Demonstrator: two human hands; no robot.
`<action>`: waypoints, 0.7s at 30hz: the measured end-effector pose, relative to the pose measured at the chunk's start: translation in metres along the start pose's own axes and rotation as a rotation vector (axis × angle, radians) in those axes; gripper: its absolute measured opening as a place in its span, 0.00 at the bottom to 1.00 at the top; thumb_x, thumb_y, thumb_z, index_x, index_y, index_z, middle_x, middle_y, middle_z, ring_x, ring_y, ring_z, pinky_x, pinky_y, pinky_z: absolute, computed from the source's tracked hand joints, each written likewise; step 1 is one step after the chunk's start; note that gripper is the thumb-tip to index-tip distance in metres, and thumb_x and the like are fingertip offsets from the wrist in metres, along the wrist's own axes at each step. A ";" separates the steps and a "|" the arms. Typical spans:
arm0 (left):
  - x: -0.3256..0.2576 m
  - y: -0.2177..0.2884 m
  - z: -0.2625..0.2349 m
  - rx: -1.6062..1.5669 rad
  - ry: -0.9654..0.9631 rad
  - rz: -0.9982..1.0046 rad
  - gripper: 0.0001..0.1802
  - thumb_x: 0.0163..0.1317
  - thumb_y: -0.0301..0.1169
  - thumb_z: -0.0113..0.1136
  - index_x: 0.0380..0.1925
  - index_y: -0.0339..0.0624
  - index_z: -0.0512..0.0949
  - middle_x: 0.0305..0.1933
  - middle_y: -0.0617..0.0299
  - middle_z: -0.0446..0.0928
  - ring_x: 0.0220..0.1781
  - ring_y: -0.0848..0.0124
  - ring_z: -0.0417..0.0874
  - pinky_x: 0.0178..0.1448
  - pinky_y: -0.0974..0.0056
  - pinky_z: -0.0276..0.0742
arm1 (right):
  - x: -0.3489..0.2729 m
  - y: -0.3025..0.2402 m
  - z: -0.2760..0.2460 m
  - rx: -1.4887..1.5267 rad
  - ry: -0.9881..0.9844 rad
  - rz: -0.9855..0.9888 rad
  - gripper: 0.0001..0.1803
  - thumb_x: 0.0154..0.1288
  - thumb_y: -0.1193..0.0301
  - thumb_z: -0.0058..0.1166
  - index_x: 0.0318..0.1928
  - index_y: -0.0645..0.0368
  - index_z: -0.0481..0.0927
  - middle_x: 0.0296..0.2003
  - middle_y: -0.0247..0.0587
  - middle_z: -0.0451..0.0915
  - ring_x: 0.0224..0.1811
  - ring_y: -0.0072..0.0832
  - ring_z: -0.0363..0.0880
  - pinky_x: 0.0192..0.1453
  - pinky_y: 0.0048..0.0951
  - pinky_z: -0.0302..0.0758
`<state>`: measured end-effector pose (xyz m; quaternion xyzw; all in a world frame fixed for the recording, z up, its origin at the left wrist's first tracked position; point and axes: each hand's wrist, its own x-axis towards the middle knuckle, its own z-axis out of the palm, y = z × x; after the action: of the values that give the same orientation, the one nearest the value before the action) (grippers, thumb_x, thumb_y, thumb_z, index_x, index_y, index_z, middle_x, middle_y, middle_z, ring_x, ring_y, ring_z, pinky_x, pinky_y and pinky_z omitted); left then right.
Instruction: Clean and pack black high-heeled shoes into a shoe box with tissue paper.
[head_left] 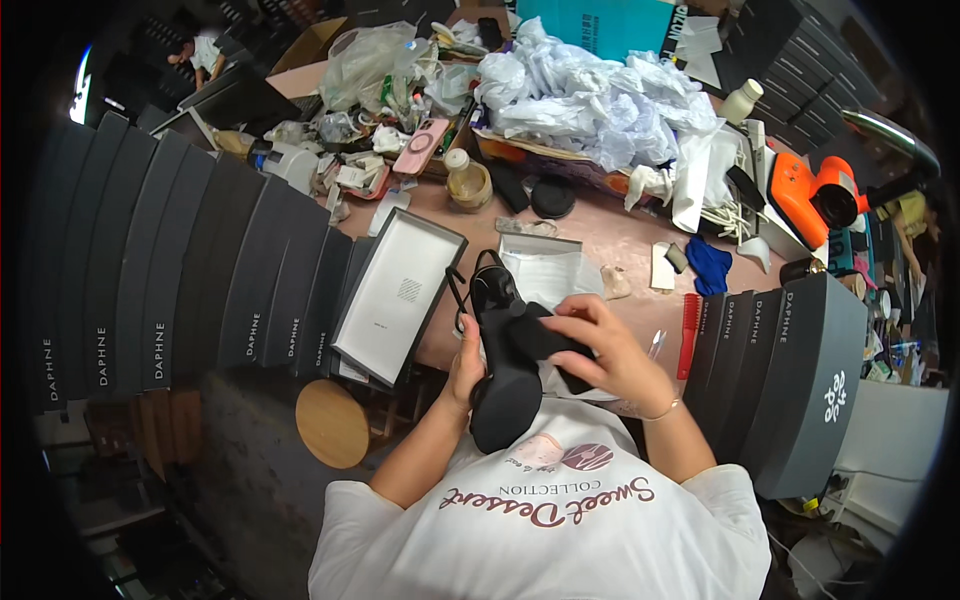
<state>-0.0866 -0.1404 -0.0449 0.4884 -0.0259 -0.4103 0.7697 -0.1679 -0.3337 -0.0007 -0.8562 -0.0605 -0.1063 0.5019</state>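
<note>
My left hand (467,365) grips the side of a black shoe (507,395), close in front of my chest. Its rounded toe points toward me, and thin black straps stand up at the far end. With bent fingers, my right hand (610,352) pinches a flat, black, cloth-like piece (540,336) against the shoe's right side; whether that piece is loose or part of the shoe I cannot tell. Beyond the shoe lies an open shoebox (545,262) with white paper in it. To the left, a grey-white box lid (398,295) leans, its inside facing up.
Rows of dark shoeboxes stand at left (215,280) and right (800,370). White crumpled paper (600,100) fills a bin at the back. A bottle (467,185), pink phone (421,146), red comb (689,335), blue cloth (708,265) and orange heat gun (815,195) lie around the table. A round stool (332,423) stands lower left.
</note>
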 end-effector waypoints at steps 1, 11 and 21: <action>-0.001 0.000 0.000 0.046 -0.023 0.009 0.44 0.67 0.64 0.19 0.57 0.37 0.68 0.47 0.57 0.76 0.47 0.71 0.79 0.50 0.67 0.78 | 0.005 -0.013 0.011 0.017 0.068 -0.004 0.17 0.55 0.74 0.61 0.47 0.60 0.79 0.45 0.45 0.73 0.45 0.38 0.75 0.47 0.31 0.74; -0.027 -0.025 -0.034 -0.505 -0.479 -0.026 0.44 0.62 0.69 0.30 0.52 0.38 0.70 0.49 0.57 0.74 0.50 0.68 0.78 0.59 0.66 0.73 | -0.024 -0.055 0.061 -0.215 -0.004 -0.256 0.15 0.53 0.75 0.54 0.43 0.53 0.80 0.35 0.35 0.74 0.36 0.33 0.76 0.36 0.30 0.77; -0.066 -0.006 -0.011 -0.379 -0.086 -0.146 0.47 0.61 0.71 0.29 0.55 0.37 0.68 0.49 0.56 0.74 0.52 0.65 0.77 0.55 0.63 0.75 | -0.006 -0.047 0.065 -0.219 0.132 -0.298 0.13 0.50 0.76 0.60 0.39 0.54 0.83 0.34 0.34 0.77 0.32 0.33 0.79 0.31 0.31 0.78</action>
<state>-0.1297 -0.0902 -0.0315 0.3174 0.0545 -0.4831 0.8142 -0.1759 -0.2539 0.0065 -0.8785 -0.1417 -0.2413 0.3873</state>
